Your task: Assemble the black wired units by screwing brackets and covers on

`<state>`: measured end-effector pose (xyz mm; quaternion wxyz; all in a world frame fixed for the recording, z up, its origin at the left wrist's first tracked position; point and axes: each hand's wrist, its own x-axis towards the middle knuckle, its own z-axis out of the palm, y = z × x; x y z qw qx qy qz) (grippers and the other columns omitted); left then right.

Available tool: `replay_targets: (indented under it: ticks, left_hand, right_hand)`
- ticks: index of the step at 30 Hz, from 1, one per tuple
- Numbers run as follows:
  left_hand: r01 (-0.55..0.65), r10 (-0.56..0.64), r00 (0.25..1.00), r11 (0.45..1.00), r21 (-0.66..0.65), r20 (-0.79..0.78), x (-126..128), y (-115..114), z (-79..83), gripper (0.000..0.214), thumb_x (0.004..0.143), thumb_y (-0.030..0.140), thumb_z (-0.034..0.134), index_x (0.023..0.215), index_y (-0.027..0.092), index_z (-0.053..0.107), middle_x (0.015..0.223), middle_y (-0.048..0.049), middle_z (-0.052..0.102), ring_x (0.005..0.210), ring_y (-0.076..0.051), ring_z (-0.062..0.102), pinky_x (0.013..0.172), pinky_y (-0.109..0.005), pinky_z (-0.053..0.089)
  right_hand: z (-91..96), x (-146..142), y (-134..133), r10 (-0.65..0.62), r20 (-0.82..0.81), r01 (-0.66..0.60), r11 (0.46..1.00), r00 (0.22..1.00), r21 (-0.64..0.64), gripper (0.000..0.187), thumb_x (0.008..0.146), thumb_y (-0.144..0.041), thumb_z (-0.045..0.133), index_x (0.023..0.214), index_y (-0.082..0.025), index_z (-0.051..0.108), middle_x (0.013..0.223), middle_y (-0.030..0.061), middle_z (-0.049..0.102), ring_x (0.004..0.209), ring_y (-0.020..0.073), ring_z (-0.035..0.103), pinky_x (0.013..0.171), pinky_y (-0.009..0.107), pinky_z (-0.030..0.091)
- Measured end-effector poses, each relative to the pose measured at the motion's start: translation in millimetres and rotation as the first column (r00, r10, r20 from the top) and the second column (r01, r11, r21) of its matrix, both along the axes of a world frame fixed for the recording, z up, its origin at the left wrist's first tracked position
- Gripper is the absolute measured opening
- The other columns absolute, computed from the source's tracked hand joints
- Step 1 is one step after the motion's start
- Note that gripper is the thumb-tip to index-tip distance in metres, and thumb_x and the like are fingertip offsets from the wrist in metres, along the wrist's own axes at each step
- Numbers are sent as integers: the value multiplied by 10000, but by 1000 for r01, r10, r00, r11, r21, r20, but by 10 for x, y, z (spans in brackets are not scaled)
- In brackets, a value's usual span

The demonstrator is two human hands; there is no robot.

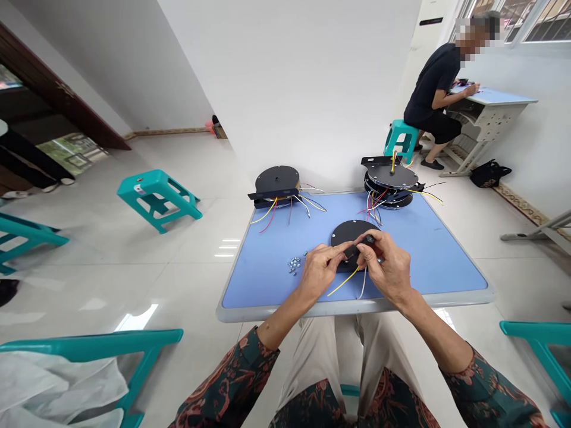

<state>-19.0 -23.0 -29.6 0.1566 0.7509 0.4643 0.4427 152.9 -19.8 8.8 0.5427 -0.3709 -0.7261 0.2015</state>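
A black round disc (348, 233) lies on the blue table (428, 261) right in front of me. My left hand (320, 271) and my right hand (387, 265) meet over its near edge. Both pinch a small black part (352, 251) between their fingertips. A yellow wire (343, 282) and a white wire (363, 284) hang from that part toward the table's front edge. A small heap of silver nuts (294, 264) rests just left of my left hand.
A black disc unit with coloured wires (277, 185) sits at the table's back left, a stack of such discs (391, 185) at the back right. Teal stools (157, 196) stand on the floor. Another person (439, 101) sits at a far desk (491, 101).
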Motion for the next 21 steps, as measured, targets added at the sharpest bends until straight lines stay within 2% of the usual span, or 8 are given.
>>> replay_targets:
  ticks: [5, 10, 13, 17, 21]
  left_hand:
    - [-7, 8, 1000, 999, 44, -20, 1, 4, -23, 322, 980, 149, 552, 1221, 279, 722, 855, 15, 785, 799, -138, 680, 798, -267, 540]
    - [-9, 9, 1000, 1000, 7, 18, -18, 40, -40, 218, 971, 198, 589, 1038, 252, 788, 864, -7, 792, 793, -154, 685, 798, -290, 549]
    - [-13, 10, 998, 999, 41, 68, -28, 52, -32, 189, 957, 210, 617, 928, 250, 799, 880, -11, 791, 829, -167, 686, 806, -307, 549]
    - [-31, 27, 997, 998, 49, 76, -9, 53, -10, 135, 906, 194, 688, 838, 251, 789, 872, 6, 784, 858, -170, 682, 843, -318, 545]
    - [-56, 50, 993, 996, 62, 106, 37, 67, 6, 98, 862, 148, 727, 839, 226, 782, 822, 4, 774, 799, -159, 682, 798, -291, 545]
  right_hand:
    - [68, -28, 44, 77, 65, -78, 997, 995, 4, 83, 1012, -304, 518, 1019, -233, 559, 610, -55, 600, 464, 107, 606, 489, 229, 511]
    - [145, -30, 122, 96, 164, -97, 995, 982, -2, 128, 1009, -353, 519, 998, -234, 568, 625, -36, 620, 487, 125, 597, 520, 249, 500]
    - [179, -45, 148, 40, 263, -61, 996, 964, 70, 134, 992, -354, 538, 982, -227, 579, 685, -5, 660, 535, 134, 595, 535, 250, 471]
    - [177, -87, 153, -96, 353, 41, 986, 931, 158, 174, 968, -391, 575, 950, -217, 577, 680, 4, 659, 509, 133, 552, 510, 252, 398]
    - [165, -136, 140, -180, 407, 115, 977, 895, 179, 200, 946, -410, 600, 930, -213, 569, 650, 4, 641, 509, 153, 553, 512, 264, 370]
